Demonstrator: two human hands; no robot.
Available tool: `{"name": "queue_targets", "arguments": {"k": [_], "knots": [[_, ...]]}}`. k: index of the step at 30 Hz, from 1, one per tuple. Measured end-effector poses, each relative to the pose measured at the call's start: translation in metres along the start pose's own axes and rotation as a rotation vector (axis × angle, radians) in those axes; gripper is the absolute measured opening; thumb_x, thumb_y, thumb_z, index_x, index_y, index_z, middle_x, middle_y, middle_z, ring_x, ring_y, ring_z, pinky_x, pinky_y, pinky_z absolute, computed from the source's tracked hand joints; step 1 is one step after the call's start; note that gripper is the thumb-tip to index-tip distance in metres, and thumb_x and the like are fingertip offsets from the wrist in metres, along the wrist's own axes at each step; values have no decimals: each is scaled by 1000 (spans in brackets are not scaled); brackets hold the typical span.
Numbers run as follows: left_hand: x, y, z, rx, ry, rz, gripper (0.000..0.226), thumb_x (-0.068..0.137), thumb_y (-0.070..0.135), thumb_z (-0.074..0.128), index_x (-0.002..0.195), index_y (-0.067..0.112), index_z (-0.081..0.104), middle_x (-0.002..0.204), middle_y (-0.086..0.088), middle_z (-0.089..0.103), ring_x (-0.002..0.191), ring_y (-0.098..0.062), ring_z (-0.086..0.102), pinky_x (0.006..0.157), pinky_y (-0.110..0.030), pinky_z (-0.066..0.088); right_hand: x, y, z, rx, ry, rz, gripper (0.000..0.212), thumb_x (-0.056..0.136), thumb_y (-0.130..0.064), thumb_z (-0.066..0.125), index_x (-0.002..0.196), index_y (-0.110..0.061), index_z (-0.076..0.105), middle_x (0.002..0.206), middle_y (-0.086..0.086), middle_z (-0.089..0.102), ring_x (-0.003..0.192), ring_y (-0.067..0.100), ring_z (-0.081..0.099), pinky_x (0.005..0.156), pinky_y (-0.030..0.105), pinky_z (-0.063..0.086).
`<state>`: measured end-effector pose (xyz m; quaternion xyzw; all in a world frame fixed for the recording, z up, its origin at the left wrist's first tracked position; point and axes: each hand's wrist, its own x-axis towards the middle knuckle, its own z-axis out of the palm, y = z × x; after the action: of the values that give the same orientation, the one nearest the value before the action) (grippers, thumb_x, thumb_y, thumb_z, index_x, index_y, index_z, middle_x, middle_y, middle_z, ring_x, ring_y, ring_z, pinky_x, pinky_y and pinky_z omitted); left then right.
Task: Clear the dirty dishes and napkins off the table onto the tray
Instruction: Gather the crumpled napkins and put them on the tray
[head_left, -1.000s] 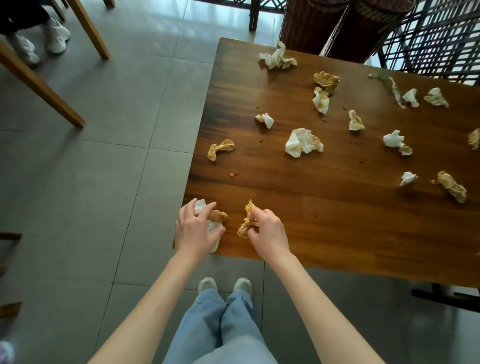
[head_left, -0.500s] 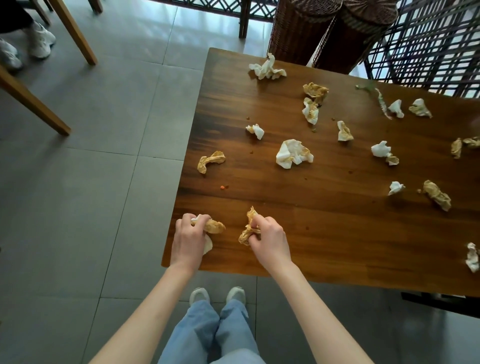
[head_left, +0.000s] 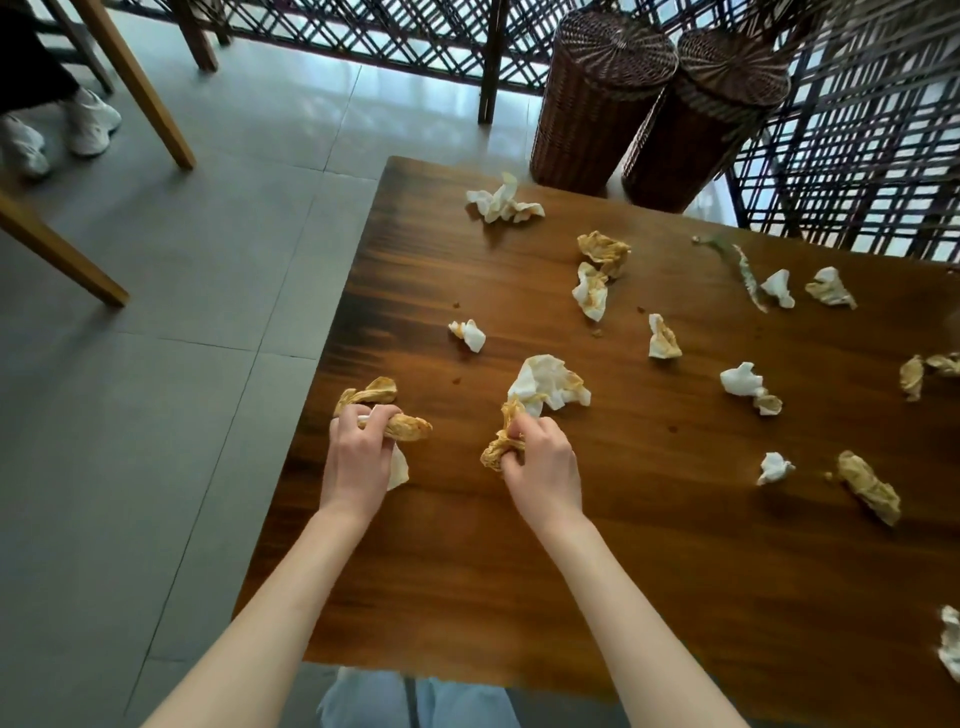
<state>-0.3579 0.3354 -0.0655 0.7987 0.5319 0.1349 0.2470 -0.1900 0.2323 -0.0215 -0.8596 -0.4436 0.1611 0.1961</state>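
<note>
Already gripping: left hand (head_left: 358, 462) curling its fingers (head_left: 382, 415) round a bundle of stained napkins (head_left: 408, 428), another soiled napkin (head_left: 371, 392) lying just beyond those fingers on the counter (head_left: 649, 545). Further right, right hand (head_left: 540, 460) pinching a twisted yellowed napkin (head_left: 498, 441), fingers closed tight. Just past them, touching, a larger white crumpled napkin (head_left: 550, 384). Likely handling as light, soft, limp and greasy; pinching at the bunched middle. Sitting well beyond, more scattered napkins (head_left: 748, 384). Showing no tray.

no legible text, labels or numbers anywhere in view. napkins (head_left: 548, 387) and table (head_left: 675, 571) carry no readable print.
</note>
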Motion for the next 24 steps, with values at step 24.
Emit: {"name": "queue_targets", "arguments": {"k": [24], "knots": [[37,0,54,169,83,120,36,73,30,76,106,17,71,119,-16,57,107,-34,51,80,-46,53,97,51,19,-164,-206,82,72,81,-41,62,142,-37,25,155,4,7,142,34,5,110,54,19]]}}
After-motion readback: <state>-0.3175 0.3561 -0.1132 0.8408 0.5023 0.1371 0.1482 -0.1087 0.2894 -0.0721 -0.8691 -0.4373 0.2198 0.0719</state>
